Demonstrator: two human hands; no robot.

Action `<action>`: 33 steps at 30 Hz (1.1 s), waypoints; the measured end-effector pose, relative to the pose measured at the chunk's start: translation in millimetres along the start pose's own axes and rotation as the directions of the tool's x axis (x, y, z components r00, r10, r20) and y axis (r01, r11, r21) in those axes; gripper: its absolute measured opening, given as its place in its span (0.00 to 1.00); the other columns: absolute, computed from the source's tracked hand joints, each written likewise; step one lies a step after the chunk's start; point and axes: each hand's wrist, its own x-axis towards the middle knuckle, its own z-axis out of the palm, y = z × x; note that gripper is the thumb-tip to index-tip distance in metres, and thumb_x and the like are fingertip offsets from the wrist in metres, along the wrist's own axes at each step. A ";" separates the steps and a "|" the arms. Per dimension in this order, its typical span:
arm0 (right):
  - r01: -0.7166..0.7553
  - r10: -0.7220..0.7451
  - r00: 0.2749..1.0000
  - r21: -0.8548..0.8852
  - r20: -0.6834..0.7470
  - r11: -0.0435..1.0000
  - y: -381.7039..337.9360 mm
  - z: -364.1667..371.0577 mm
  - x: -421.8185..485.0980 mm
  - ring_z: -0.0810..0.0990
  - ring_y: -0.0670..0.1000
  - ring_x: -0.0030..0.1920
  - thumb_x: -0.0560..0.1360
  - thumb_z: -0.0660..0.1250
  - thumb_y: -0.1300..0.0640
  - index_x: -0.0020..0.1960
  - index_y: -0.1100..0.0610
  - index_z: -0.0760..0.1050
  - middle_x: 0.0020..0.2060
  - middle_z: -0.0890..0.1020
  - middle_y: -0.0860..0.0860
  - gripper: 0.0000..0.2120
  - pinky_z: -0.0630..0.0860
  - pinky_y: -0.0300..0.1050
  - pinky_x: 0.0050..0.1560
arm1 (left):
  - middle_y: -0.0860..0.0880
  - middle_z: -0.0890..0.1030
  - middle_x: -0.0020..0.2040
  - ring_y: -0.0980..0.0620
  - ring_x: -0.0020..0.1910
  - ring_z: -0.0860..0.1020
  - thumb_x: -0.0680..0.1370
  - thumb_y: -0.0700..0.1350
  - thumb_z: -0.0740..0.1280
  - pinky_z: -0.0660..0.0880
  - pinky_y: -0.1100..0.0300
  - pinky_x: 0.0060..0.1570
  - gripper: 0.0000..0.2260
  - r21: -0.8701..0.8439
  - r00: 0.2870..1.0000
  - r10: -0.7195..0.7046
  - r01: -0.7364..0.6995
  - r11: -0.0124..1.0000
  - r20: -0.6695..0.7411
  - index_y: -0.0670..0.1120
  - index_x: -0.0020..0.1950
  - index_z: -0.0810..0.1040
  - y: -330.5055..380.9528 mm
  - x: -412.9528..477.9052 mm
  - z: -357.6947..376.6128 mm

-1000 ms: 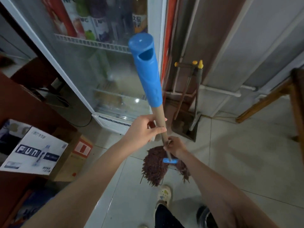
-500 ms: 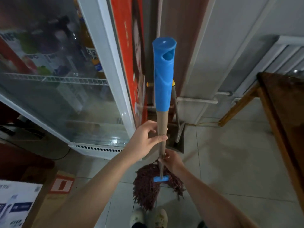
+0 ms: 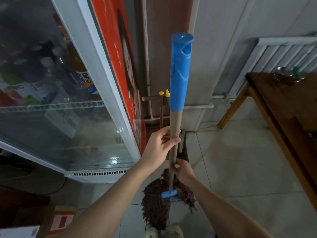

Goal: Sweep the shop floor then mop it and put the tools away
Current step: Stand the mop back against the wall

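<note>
Mopping looks about done; putting the tools away seems to be what is left.
The mop [image 3: 174, 121] stands straight up, its stringy head [image 3: 152, 203] low by the floor [image 3: 240, 169], beside the drinks fridge [image 3: 103, 83] and near the corner's yellow-tipped handles [image 3: 155, 97]. The left hand [image 3: 159, 146] has its grip closed round the stick; the right hand [image 3: 184, 172] grips it lower down.

fridge [image 3: 96, 83] left, wooden table [image 3: 283, 117] right, bare tiled floor [image 3: 231, 160] between
</note>
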 end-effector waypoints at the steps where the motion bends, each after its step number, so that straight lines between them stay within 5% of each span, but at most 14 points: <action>1: 0.007 -0.007 1.000 0.002 -0.007 1.000 -2.2 -1.9 -1.6 0.81 0.52 0.45 0.76 0.65 0.58 0.51 0.52 0.76 0.44 0.82 0.51 0.04 0.77 0.48 0.46 | 0.51 0.81 0.47 0.59 0.47 0.79 0.75 0.38 0.68 0.74 0.71 0.48 0.09 0.005 1.000 0.015 -0.015 1.000 -0.002 0.47 0.54 0.77 3.0 0.9 0.1; 6: 0.031 -0.029 0.998 0.037 -0.049 0.999 -14.9 -11.7 -11.3 0.79 0.50 0.49 0.77 0.65 0.60 0.58 0.57 0.77 0.49 0.81 0.51 0.10 0.73 0.42 0.48 | 0.45 0.82 0.49 0.56 0.47 0.79 0.76 0.41 0.68 0.73 0.73 0.46 0.08 0.043 0.997 0.072 -0.072 0.996 -0.006 0.47 0.55 0.77 20.7 4.7 -0.8; 10: 0.040 -0.032 0.996 0.092 -0.086 0.995 -24.9 -21.7 -19.2 0.77 0.48 0.46 0.76 0.65 0.62 0.48 0.53 0.77 0.40 0.78 0.45 0.05 0.76 0.43 0.49 | 0.42 0.81 0.49 0.56 0.45 0.78 0.76 0.43 0.67 0.74 0.71 0.46 0.09 0.084 0.991 0.130 -0.130 0.988 0.002 0.48 0.56 0.77 39.8 10.8 -0.6; 14: 0.077 -0.065 0.988 0.082 -0.142 0.994 -36.0 -33.9 -26.9 0.76 0.44 0.38 0.76 0.65 0.61 0.48 0.52 0.75 0.37 0.78 0.44 0.05 0.72 0.35 0.38 | 0.39 0.81 0.47 0.58 0.42 0.78 0.76 0.43 0.67 0.74 0.72 0.44 0.08 0.121 0.982 0.189 -0.188 0.975 0.005 0.45 0.55 0.77 62.1 15.8 3.1; 18: 0.128 -0.096 0.978 0.175 -0.183 0.976 -44.8 -45.2 -34.9 0.76 0.46 0.36 0.74 0.65 0.66 0.45 0.55 0.77 0.32 0.76 0.44 0.07 0.78 0.53 0.46 | 0.38 0.80 0.45 0.45 0.45 0.79 0.77 0.43 0.66 0.77 0.58 0.48 0.06 0.100 0.974 0.228 -0.227 0.969 -0.002 0.46 0.53 0.77 84.3 18.7 7.7; 23: 0.215 -0.162 0.954 0.199 -0.252 0.956 -71.6 -67.5 -41.0 0.78 0.47 0.38 0.74 0.66 0.68 0.48 0.55 0.77 0.34 0.78 0.44 0.09 0.77 0.51 0.50 | 0.32 0.77 0.45 0.47 0.41 0.75 0.77 0.45 0.67 0.72 0.56 0.44 0.03 0.074 0.951 0.305 -0.301 0.951 -0.057 0.49 0.50 0.79 119.5 31.6 7.6; 29: 0.278 -0.214 0.918 0.159 -0.333 0.947 -96.9 -99.0 -46.5 0.77 0.42 0.36 0.73 0.67 0.65 0.47 0.54 0.78 0.35 0.79 0.44 0.07 0.74 0.40 0.42 | 0.33 0.77 0.44 0.34 0.48 0.77 0.75 0.51 0.67 0.74 0.45 0.52 0.05 0.046 0.924 0.379 -0.378 0.925 -0.039 0.52 0.48 0.79 155.1 50.0 6.0; 33: 0.272 -0.210 0.906 0.123 -0.368 0.955 -111.2 -118.3 -50.2 0.78 0.44 0.38 0.74 0.68 0.63 0.50 0.57 0.80 0.38 0.81 0.48 0.06 0.71 0.32 0.37 | 0.36 0.75 0.41 0.42 0.42 0.75 0.74 0.54 0.67 0.72 0.52 0.45 0.07 0.031 0.901 0.434 -0.434 0.900 -0.002 0.53 0.47 0.79 176.2 55.4 5.9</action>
